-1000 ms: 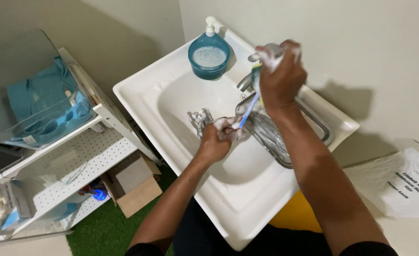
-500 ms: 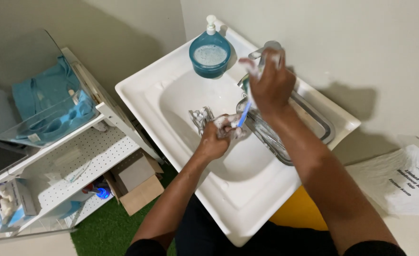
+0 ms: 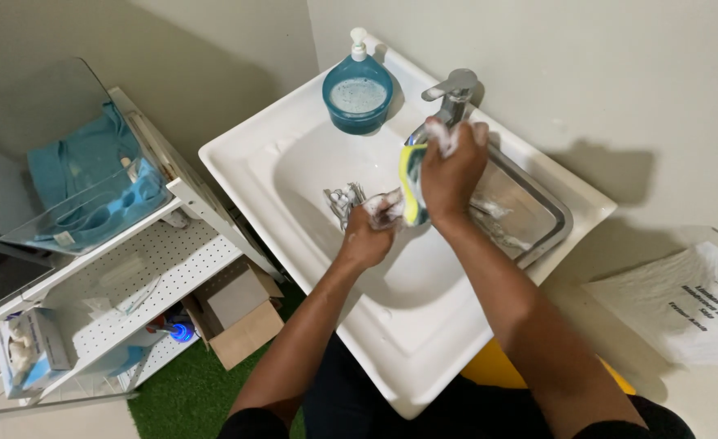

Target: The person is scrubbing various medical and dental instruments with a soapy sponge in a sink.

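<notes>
Right hand (image 3: 452,167) fingers grip yellow sponge (image 3: 408,185) — left hand (image 3: 371,226) fingers clutch soapy utensils (image 3: 344,201) over sink (image 3: 294,146).

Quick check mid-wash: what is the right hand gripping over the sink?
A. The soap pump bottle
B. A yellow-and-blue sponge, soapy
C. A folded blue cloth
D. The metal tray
B: the right hand is closed around a yellow-and-blue sponge covered in suds, just below the faucet, while the left hand holds foamy cutlery over the white sink.
</notes>
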